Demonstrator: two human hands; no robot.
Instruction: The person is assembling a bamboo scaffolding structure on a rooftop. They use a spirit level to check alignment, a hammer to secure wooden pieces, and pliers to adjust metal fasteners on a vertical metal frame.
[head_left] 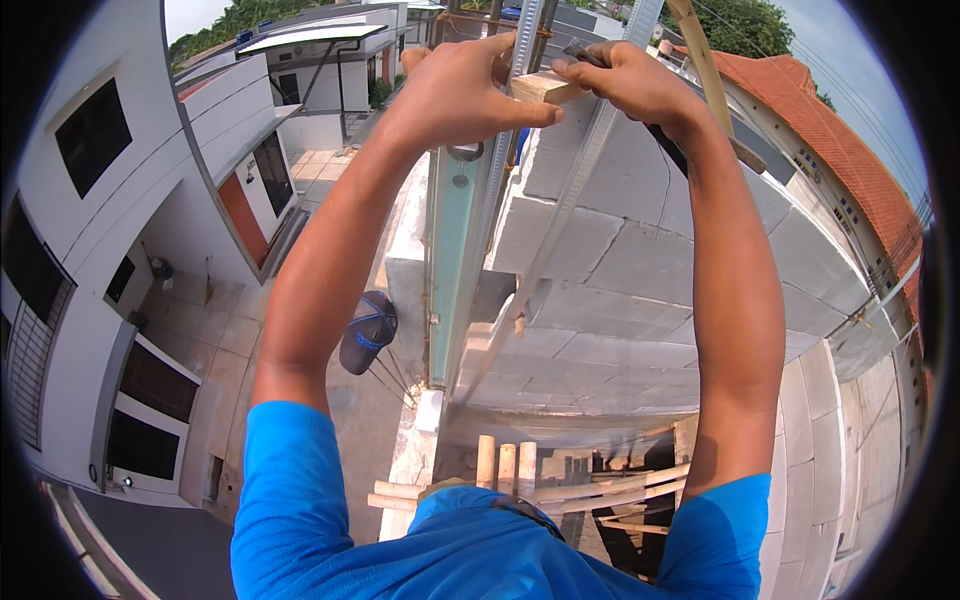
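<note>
My left hand [465, 88] is raised at the top middle beside an upright perforated metal strip [525, 40]. Its index finger and thumb are spread wide; the thumb reaches across to the edge of a small wooden block [543, 88], while the other fingertips are partly hidden. To the right, my right hand [632, 82] is closed around a dark tool [577, 50] whose kind I cannot make out, and its fingertips are close to the block. A second metal strip [580, 170] slants down below this hand. A long pale-green level-like bar [455, 260] stands upright beneath my left hand.
A grey block wall [640, 255] rises on the right. Bamboo poles [507, 465] and planks lie below me, over a dark gap. A dark cap [368, 332] is left of the wall end. Far down on the left is a paved yard [225, 345] beside white houses.
</note>
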